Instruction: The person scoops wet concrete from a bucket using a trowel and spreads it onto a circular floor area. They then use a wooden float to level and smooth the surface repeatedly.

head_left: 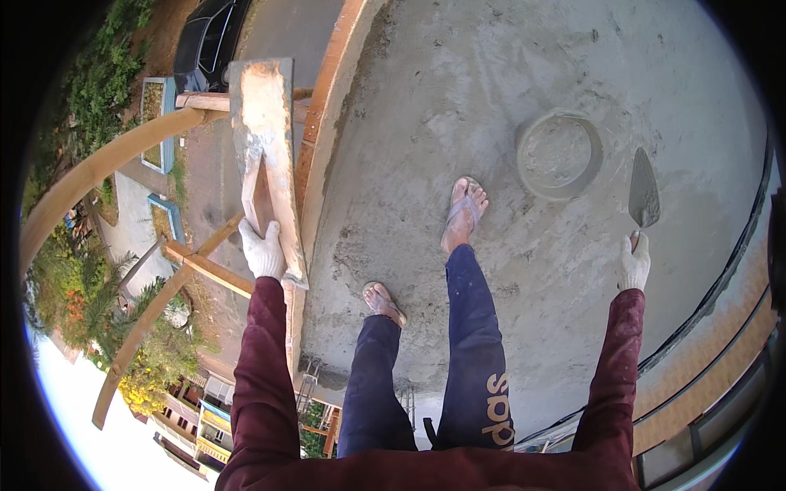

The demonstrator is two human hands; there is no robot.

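My left hand, in a white glove, is closed around the handle of a long wooden plastering float. The float is smeared with dried mortar and stands out near the slab's left edge. On the right, my gloved right hand grips the handle of a pointed trowel. Its grey blade points away from me, over the cement surface. Between my feet and the trowel, a round mortar pan coated in grey rests on the cement, with some wet mortar inside.
I stand in flip-flops on a grey cement slab. Wooden formwork borders its left side, with a drop to the street beyond. Curved wooden poles rise there, near a parked black car. A dark cable runs along the right edge.
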